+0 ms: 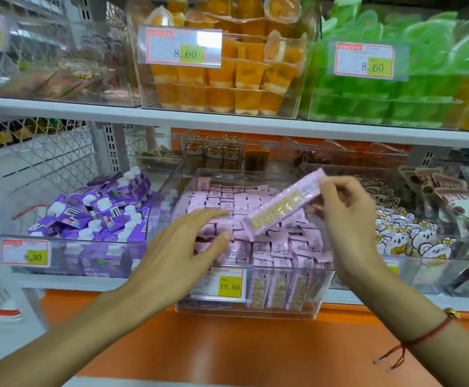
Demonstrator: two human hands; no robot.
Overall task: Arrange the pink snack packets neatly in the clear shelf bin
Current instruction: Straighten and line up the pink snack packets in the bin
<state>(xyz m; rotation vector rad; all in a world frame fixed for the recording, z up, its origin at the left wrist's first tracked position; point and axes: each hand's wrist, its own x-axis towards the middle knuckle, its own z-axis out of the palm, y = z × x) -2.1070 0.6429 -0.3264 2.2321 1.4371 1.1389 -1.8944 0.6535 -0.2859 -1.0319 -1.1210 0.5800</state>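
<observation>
Pinching one pink packet (281, 205) above the bin (255, 308), right hand (348, 219) must slot it upright; left hand (183, 247) rests flat, fingers straight.

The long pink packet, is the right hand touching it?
Touching. The head view shows the right hand pinching the upper end of the long pink packet between thumb and fingers, holding it above the bin.

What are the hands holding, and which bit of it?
The right hand pinches one pink snack packet by its upper end. The left hand holds nothing, fingers straight over the bin's packets.
</observation>
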